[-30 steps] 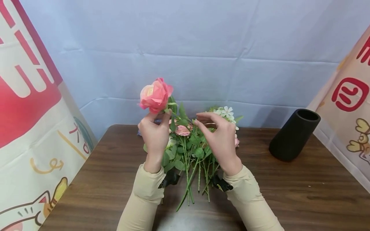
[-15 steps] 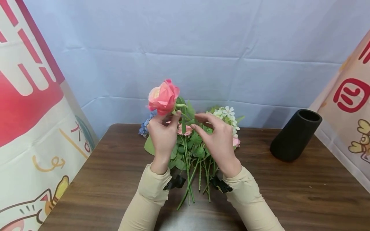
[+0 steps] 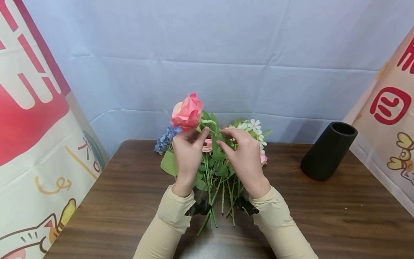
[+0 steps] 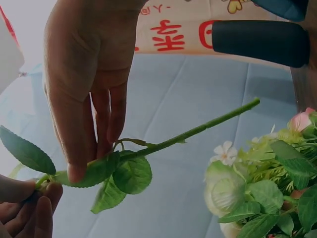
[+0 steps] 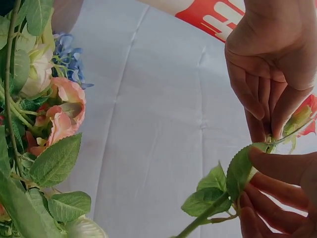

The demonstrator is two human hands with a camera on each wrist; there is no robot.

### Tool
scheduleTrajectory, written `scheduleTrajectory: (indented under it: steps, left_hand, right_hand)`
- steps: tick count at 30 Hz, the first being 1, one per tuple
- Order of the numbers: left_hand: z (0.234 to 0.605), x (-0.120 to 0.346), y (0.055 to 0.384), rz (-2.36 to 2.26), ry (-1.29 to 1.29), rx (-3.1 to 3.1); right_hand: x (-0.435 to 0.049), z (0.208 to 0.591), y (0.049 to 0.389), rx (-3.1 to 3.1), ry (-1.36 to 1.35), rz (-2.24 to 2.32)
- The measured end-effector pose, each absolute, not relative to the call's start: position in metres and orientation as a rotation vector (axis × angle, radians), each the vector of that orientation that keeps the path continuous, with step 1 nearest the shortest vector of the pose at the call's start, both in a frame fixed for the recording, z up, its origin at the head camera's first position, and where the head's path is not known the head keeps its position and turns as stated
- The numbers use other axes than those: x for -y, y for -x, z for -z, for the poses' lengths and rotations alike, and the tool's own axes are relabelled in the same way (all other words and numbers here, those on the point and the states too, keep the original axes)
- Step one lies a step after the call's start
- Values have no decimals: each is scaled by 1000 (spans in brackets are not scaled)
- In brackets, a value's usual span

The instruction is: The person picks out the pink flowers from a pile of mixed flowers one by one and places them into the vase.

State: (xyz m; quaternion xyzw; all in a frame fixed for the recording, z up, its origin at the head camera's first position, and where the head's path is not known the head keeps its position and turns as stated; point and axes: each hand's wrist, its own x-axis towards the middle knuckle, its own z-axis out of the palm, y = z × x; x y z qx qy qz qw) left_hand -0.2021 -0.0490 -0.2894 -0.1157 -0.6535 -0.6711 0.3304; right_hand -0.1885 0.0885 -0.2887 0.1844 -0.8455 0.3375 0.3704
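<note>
Head view: rose [image 3: 187, 112] is up off the table [image 3: 97, 216], above the L part of the bunch [image 3: 223, 171]. L hand [image 3: 189, 156] pinches it near the top, thumb to forefinger. R hand [image 3: 244, 154] is just beside, thumb & forefinger narrow; exact hold hard to tell from here. Vase [image 3: 326, 154] stands well apart at far R. L wrist strap [image 3: 199, 208] is right by the bunch's stalks [image 3: 205, 225]; can't tell if touching. Poss. risk: wrist drops a bit, drags stalks out of place.

L wrist view: stem [image 4: 198, 130] runs from L hand's pinch past R hand; its cut end touches nothing. R fingertips are on a leaf [image 4: 99, 171] along the stem; lower leaves [image 4: 131, 176] hang just past them. Grip is fingertips only, so if L pinch slackens, rose could prob. roll or tip, esp. w/ a heavy-looking top. Cut end could also snag the bunch if swung down.

R wrist view: R thumb lies on the leaf, fingers behind; looks like a light pinch. L fingers bunched tight on the stem close under the bloom. Main worry: a hard tug would likely pop the leaf off; hands twisting opp. ways could kink the stem.
</note>
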Motion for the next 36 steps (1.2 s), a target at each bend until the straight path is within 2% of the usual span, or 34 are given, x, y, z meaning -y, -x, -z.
scheduleTrajectory:
  steps: [10,36]
  left_hand:
    - [294,45,202,1950,290,1703]
    - [301,40,208,1930,270,1709]
  right_hand:
    - [-89,291,189,2176,-437,-788]
    - [-90,296,191,2100,-406,-714]
